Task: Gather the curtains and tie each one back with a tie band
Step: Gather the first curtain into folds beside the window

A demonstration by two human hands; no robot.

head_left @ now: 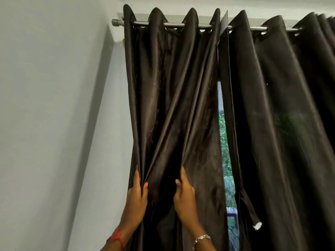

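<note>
Two dark brown satin curtains hang from a metal rod [181,25]. The left curtain [172,87] is bunched toward the wall. My left hand [136,194] pinches its outer folds near the left edge. My right hand [184,198] grips a fold further right in the same curtain. The right curtain [281,105] hangs loose. A dark tie band [249,205] with a white end dangles from the right curtain's inner edge. A narrow gap between the curtains shows the window [224,142] with green leaves outside.
A pale grey wall [54,105] fills the left side and meets the window recess at a corner. The rod's end cap [116,22] sticks out past the left curtain. A dark railing shows low in the gap.
</note>
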